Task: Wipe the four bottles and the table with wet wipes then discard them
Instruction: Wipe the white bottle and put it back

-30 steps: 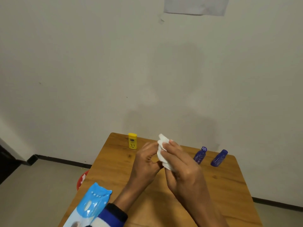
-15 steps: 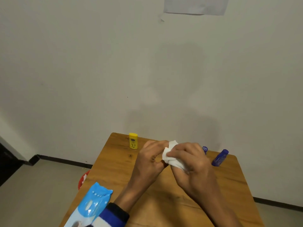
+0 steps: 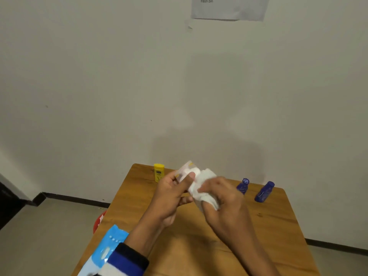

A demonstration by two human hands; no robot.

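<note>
Both forearms reach forward from the bottom edge and meet in the middle of the view. The left hand point(image 3: 169, 196) is raised with its palm turned inward, its thumb pressed flat along a small clear bottle point(image 3: 186, 170) held in its grip. The right hand point(image 3: 221, 198) is curled, back upward, its fingers bunching a white wet wipe point(image 3: 201, 186) against that bottle. A striped cuff point(image 3: 127, 259) covers the left wrist; the right forearm is bare.
</note>
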